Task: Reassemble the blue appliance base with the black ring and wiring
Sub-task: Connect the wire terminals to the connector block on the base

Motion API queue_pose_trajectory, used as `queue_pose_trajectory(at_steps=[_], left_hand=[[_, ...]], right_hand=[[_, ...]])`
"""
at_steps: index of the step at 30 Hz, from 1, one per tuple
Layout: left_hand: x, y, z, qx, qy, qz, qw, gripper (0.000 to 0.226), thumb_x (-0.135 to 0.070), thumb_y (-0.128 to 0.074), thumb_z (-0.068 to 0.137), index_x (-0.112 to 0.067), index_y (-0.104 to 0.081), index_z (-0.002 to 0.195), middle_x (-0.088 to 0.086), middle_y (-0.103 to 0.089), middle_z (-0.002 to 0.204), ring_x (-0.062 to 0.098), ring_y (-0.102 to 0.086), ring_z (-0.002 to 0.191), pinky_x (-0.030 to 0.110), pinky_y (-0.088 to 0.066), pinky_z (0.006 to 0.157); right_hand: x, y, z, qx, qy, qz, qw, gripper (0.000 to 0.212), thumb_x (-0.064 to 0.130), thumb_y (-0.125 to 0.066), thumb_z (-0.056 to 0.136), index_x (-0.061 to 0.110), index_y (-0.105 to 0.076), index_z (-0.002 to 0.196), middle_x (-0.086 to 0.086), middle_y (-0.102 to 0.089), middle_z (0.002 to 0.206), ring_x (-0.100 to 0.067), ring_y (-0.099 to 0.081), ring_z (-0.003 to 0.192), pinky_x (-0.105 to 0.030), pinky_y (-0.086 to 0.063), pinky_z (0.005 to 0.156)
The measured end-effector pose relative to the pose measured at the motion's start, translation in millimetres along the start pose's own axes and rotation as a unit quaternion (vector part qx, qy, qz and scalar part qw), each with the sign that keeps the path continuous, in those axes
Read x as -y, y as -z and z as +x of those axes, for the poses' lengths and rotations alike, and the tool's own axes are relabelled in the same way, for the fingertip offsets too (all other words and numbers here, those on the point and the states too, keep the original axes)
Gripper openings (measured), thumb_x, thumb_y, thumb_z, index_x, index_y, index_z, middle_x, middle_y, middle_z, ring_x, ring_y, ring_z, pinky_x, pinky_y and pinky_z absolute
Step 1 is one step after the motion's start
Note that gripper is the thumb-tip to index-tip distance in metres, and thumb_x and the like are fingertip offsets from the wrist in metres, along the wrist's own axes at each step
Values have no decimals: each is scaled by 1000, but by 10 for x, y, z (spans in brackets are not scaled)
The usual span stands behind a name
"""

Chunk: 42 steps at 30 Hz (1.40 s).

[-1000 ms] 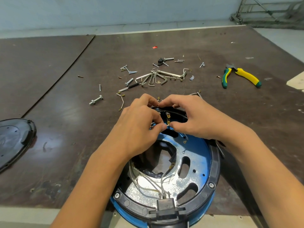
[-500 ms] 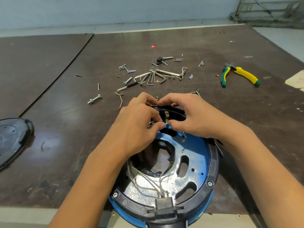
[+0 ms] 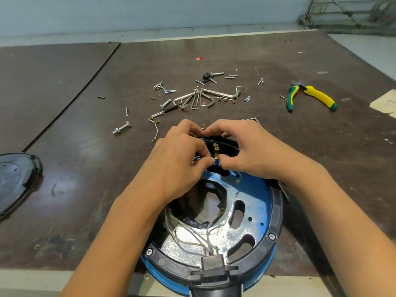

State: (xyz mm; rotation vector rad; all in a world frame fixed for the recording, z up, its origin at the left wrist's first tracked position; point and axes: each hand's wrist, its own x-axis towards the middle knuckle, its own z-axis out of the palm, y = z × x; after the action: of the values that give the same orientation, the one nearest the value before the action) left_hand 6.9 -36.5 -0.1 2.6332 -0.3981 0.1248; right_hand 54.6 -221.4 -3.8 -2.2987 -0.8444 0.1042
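on the brown desk (image 3: 257, 61) the blue base (image 3: 255, 202) sits at the near edge, the black ring (image 3: 276, 215) around its rim, both forearms reaching over it, left hand (image 3: 177, 159) and right hand (image 3: 246, 151) curled together at its far side, pinching one thin wire end (image 3: 216, 159).

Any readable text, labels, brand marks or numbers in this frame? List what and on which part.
None readable.
Pliers: no mark shows on the handles.
Black ring, blue base, plug block: no legible marking.
Black cover, left: nothing legible.
Pale sheet, right edge: nothing legible.
Left hand and right hand pinch a wire terminal, hiding part of the ring.
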Motion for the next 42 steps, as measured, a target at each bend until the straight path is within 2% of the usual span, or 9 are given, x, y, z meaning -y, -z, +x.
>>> queue_pose_trajectory(at_steps=[9, 23, 26, 30, 34, 42], left_hand=[[-18, -6, 43, 11, 12, 10, 1000, 10, -38, -69, 88, -29, -71, 84, -8, -45, 119, 16, -49, 112, 46, -45, 93], [-16, -7, 61, 26, 7, 22, 999, 14, -40, -68, 87, -28, -74, 91, -7, -44, 121, 15, -50, 110, 46, -46, 93], [-14, -5, 58, 25, 7, 14, 1000, 12, -40, -68, 87, -29, -74, 90, -7, -45, 120, 15, -50, 110, 45, -45, 93], [5, 11, 56, 10, 11, 0, 1000, 13, -38, -71, 86, -27, -77, 81, -7, -50, 122, 12, -50, 112, 35, -45, 91], [-4, 15, 56, 7, 14, 0, 1000, 20, -38, -71, 86, -24, -79, 75, -7, -52, 122, 10, -50, 112, 26, -40, 87], [3, 13, 58, -8, 23, 7, 1000, 22, -38, -70, 86, -23, -75, 70, -7, -51, 120, 10, -49, 108, 24, -35, 83]], right_hand=[[-3, 2, -7, -14, 5, 7, 1000, 46, 14, -72, 81, 21, -63, 126, 9, -68, 117, -4, -61, 108, -30, -50, 95], [-11, -3, -4, -17, 6, 4, 1000, 45, 15, -71, 81, 25, -63, 124, 12, -68, 115, -1, -62, 107, -27, -52, 93], [-18, -8, -3, -19, 1, 11, 1000, 45, 14, -71, 81, 25, -63, 124, 12, -68, 116, -3, -61, 110, -31, -52, 95], [-33, -14, 8, -23, -12, 42, 999, 46, 11, -70, 79, 24, -64, 124, 12, -68, 117, -7, -61, 113, -34, -49, 100], [-42, -8, 11, -23, -20, 42, 999, 47, 9, -70, 78, 23, -64, 123, 12, -68, 116, -6, -63, 111, -33, -51, 98], [-55, -20, 18, -31, -26, 38, 998, 45, 8, -70, 80, 22, -64, 123, 11, -68, 116, -4, -63, 109, -30, -51, 97]])
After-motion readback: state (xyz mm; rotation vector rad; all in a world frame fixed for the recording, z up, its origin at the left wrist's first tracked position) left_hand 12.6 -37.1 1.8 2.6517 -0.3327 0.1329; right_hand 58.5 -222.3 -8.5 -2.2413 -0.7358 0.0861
